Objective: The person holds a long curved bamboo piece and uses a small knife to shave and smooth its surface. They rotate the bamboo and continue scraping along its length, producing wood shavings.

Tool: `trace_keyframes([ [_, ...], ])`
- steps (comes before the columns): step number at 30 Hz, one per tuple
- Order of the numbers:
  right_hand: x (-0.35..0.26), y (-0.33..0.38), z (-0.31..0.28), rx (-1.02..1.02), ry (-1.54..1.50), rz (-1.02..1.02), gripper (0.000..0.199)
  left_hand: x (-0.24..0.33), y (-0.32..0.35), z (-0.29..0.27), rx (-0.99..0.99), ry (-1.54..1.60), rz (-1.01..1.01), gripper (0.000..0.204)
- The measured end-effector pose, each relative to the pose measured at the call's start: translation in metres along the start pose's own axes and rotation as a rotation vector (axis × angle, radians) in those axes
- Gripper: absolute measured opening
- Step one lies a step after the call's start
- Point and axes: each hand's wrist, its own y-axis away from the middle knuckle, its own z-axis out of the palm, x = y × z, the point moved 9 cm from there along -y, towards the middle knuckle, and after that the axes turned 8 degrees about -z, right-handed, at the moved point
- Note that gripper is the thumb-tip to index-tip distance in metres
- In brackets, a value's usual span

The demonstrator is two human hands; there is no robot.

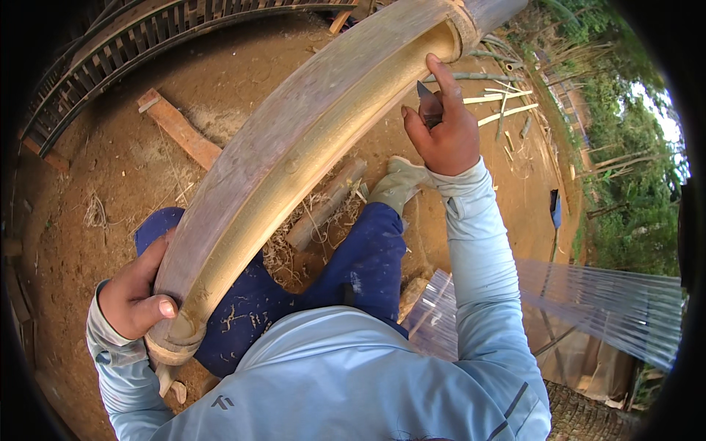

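A thick bamboo section (pixel 268 140) slants across my lap, from lower left to upper right. A long opening along its side shows the pale hollow inside, and a node ring marks each end of that opening. My left hand (pixel 136 298) grips the near end, thumb on top beside the opening. Near the far end, my right hand (pixel 452 136) is closed around a small knife (pixel 430 106) with a dark, pointed blade; its handle is mostly hidden in the palm. The index finger stretches up to the opening's edge, while the blade appears apart from the bamboo.
Between my legs lies a short log (pixel 327 209) among shavings. A wooden board (pixel 180 128) rests on the dirt ground beyond the bamboo. Slatted bamboo furniture (pixel 125 51) stands far left. Pale strips (pixel 507 110) lie far right, and clear corrugated sheeting (pixel 596 301) is at my right.
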Motion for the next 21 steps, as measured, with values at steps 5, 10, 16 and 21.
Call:
trace_keyframes([
  [5, -0.002, 0.001, 0.000, -0.024, -0.016, 0.058, 0.083, 0.000, 0.001, 0.000, -0.002, 0.009, -0.005, 0.109],
  [10, 0.002, 0.000, -0.004, -0.023, -0.061, 0.064, 0.082, 0.001, -0.001, 0.002, 0.002, 0.032, -0.001, 0.109],
  [16, -0.005, -0.001, -0.004, -0.015, -0.115, 0.130, 0.077, -0.001, 0.000, -0.002, 0.006, 0.011, -0.010, 0.109],
  [21, -0.033, 0.004, 0.006, -0.043, -0.116, 0.062, 0.070, -0.003, 0.001, -0.004, 0.027, -0.002, 0.033, 0.108],
])
